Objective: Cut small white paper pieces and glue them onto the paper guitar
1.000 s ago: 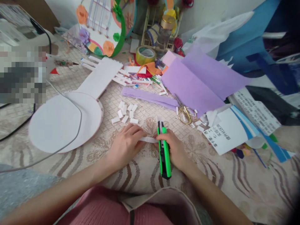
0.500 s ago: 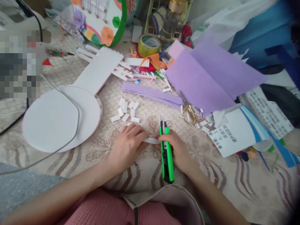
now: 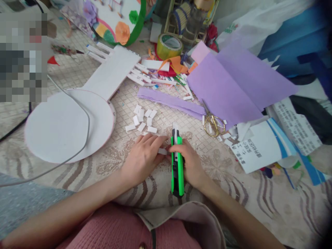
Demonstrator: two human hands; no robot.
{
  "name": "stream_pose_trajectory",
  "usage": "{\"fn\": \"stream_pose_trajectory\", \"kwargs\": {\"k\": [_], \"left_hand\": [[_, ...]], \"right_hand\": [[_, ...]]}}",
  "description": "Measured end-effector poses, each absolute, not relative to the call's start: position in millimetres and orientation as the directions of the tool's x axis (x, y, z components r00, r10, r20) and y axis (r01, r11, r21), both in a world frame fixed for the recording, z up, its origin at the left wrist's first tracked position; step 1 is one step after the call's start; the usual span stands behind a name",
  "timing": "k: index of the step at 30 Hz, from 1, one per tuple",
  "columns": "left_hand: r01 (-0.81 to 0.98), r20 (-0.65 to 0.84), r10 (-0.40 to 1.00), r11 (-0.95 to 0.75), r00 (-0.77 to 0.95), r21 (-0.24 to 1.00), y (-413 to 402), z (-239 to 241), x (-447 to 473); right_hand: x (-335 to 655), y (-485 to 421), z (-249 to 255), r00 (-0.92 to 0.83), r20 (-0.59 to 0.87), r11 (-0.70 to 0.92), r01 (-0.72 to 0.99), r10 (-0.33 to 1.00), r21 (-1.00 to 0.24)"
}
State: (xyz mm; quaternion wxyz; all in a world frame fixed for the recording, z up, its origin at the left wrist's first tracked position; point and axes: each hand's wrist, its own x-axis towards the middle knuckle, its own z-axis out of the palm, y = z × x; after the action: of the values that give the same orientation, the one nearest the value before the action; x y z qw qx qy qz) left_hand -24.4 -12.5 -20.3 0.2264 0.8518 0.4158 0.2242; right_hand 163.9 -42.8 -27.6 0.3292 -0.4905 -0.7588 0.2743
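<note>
In my right hand point(image 3: 190, 160) is a green and black utility knife point(image 3: 177, 169), its blade out and pointing away from me. My left hand point(image 3: 145, 155) is closed on one end of a short white strip point(image 3: 162, 151). The strip's other end meets my right fingertips beside the knife. Just beyond my left hand, several small white cut pieces point(image 3: 141, 114) lie scattered on the patterned tablecloth point(image 3: 218, 166). Whether my right fingers also pinch the strip is hard to make out.
Gold-handled scissors point(image 3: 214, 126) lie by purple paper sheets point(image 3: 225, 83) and folded purple strips point(image 3: 168, 100). To the left are a white oval board point(image 3: 59, 131) and a grey cable point(image 3: 88, 128). Tape point(image 3: 169, 48), paper scraps and a printed packet point(image 3: 259, 148) lie further off.
My right hand and the knife have shifted left, closer to my left hand. Less of the white strip shows between the hands. The whole view has shifted slightly.
</note>
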Motion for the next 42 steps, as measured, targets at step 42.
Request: {"fn": "stream_pose_trajectory", "kwargs": {"k": [42], "left_hand": [[0.555,0.206,0.81,-0.538,0.549,0.635,-17,-24,-38]], "right_hand": [[160,-44,-33,-0.332,0.268,0.42,0.58,0.904,-0.698]]}}
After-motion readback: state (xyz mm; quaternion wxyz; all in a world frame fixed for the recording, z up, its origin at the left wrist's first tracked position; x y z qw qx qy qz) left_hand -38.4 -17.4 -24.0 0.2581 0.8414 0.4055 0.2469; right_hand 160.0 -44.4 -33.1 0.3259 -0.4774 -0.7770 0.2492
